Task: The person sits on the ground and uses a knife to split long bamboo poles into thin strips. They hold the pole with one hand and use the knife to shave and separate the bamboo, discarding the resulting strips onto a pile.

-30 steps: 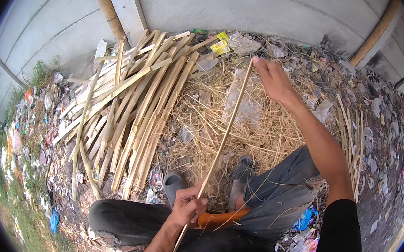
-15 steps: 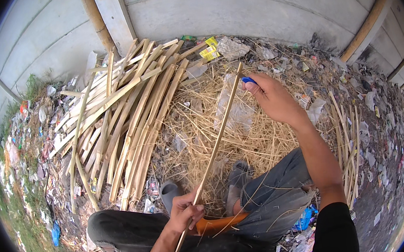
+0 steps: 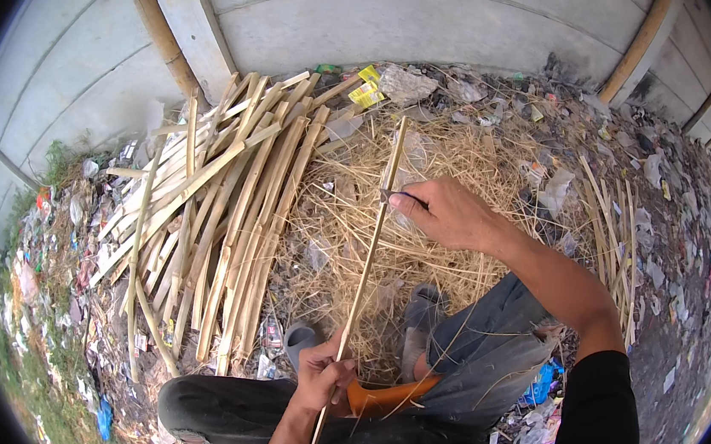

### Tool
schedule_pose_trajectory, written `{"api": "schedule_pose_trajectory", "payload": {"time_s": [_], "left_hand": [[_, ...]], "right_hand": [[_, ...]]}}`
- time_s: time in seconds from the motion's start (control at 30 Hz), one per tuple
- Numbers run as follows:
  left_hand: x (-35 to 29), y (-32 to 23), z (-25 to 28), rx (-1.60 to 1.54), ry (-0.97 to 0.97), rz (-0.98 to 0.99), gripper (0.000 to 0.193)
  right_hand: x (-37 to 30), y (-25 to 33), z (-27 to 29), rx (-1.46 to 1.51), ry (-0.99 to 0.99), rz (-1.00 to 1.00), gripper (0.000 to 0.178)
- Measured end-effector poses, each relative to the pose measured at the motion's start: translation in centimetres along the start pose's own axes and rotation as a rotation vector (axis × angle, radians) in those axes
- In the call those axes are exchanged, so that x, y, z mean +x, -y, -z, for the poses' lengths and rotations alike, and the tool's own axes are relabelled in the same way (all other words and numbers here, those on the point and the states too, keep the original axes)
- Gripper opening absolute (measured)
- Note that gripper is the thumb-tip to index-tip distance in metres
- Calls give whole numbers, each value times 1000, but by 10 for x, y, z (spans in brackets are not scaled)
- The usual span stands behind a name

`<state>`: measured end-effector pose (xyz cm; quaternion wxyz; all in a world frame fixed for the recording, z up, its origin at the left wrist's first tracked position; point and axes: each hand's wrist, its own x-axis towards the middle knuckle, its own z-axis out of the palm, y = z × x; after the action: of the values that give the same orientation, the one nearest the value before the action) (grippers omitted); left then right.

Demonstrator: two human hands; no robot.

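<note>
A long, thin bamboo strip (image 3: 366,277) slants from near my lap up and away to the right. Around its lower part my left hand (image 3: 322,374) is closed, above my knees. Farther up, my right hand (image 3: 447,213) grips a small knife (image 3: 387,195), its short dark blade against the strip. Most of the knife's handle is hidden in my fingers. Below the strip, pale bamboo shavings (image 3: 477,244) cover the ground by my feet. An orange curved piece (image 3: 389,397) lies between my legs; I cannot tell what it is.
A big pile of split bamboo slats (image 3: 227,226) lies at the left. Several thin strips (image 3: 620,256) are on the ground at the right. Litter surrounds me. A grey panel wall (image 3: 421,19) with bamboo poles (image 3: 644,31) stands at the back.
My right hand has come down the strip toward me with the knife, from near its far tip. The strip's far end has shifted left. My left hand keeps its hold.
</note>
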<state>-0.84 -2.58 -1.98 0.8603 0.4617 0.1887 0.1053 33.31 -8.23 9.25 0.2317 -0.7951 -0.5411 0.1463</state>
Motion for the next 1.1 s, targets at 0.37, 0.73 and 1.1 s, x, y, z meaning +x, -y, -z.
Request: {"api": "schedule_pose_trajectory", "payload": {"time_s": [0.37,0.73,1.1], "left_hand": [[0,-3,6,-30,-49,-7,69],[8,-9,1,-116,-82,-49,62],[7,-9,0,-45,-124,-89,59]], "right_hand": [[-26,34,-59,80,35,259,52],[-45,57,-76,13,43,331,47],[-47,64,-93,151,99,317,45]]}}
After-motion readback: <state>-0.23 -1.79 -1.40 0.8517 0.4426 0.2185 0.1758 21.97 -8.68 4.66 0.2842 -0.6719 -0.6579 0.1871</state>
